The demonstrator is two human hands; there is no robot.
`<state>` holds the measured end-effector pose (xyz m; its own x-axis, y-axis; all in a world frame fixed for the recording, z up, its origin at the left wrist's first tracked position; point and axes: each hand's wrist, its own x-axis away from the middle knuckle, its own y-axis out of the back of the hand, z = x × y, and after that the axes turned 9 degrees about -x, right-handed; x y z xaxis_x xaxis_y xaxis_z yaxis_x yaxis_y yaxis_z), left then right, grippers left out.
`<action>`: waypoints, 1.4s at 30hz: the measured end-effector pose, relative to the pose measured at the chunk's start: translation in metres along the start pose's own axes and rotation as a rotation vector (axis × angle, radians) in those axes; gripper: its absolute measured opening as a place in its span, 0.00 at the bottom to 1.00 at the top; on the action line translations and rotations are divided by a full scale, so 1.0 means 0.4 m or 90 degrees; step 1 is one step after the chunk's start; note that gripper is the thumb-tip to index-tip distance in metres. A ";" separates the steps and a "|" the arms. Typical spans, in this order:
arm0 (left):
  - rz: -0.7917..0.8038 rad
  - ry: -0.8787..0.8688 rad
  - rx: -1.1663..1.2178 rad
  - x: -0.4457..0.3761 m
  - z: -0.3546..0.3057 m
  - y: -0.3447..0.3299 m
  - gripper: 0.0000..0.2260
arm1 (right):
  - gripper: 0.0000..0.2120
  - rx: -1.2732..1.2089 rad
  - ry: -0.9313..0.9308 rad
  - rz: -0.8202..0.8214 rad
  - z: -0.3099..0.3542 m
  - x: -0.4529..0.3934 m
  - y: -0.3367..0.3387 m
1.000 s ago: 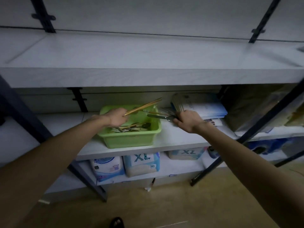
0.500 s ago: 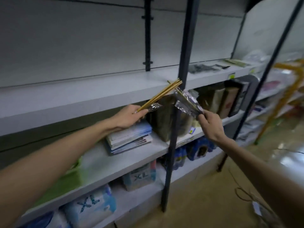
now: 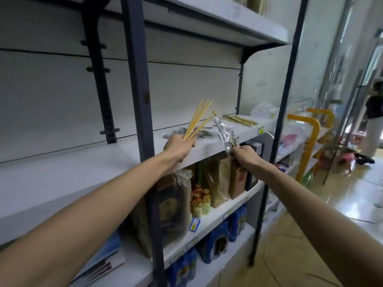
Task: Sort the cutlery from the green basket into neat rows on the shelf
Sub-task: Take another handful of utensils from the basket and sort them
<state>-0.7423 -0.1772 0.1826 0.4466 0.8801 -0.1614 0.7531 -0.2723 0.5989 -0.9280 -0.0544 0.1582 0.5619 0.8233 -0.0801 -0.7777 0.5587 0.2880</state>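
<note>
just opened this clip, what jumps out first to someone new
Two bare arms reach to a white shelf. The left hand grips a fan of yellow chopsticks over it, and the right hand grips plastic-wrapped cutlery by the front edge. Farther along lies a row of bamboo pieces.

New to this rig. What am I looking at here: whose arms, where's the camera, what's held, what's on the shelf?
No robot: a person wears one wide-angle camera on the head, looking forward and down, so both arms reach in from the bottom edge. The left hand grips a bunch of chopsticks, tips fanned upward. The right hand grips wrapped cutlery in shiny film; which pieces is unclear. Both are raised to a white shelf, where grey cutlery and more chopsticks already lie. Bagged goods stand on the shelf below.
</note>
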 end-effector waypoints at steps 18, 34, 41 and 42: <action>0.044 0.097 0.061 -0.671 -0.240 -0.357 0.11 | 0.10 0.065 -0.037 0.041 -0.032 -0.760 0.366; -0.130 0.332 0.076 -0.770 -0.212 -0.315 0.08 | 0.09 -0.005 -0.005 0.530 0.038 -1.096 0.124; -0.202 0.369 -0.154 -0.670 -0.155 -0.228 0.08 | 0.13 0.112 0.058 0.615 0.072 -1.032 0.002; -0.202 0.370 -0.162 -0.662 -0.147 -0.225 0.08 | 0.14 0.138 0.063 0.623 0.071 -1.029 -0.008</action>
<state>-0.9569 -0.3628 0.2174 -0.1586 0.9864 0.0436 0.6357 0.0682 0.7689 -1.1487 -0.3977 0.2172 -0.3295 0.9208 0.2086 -0.8117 -0.3891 0.4355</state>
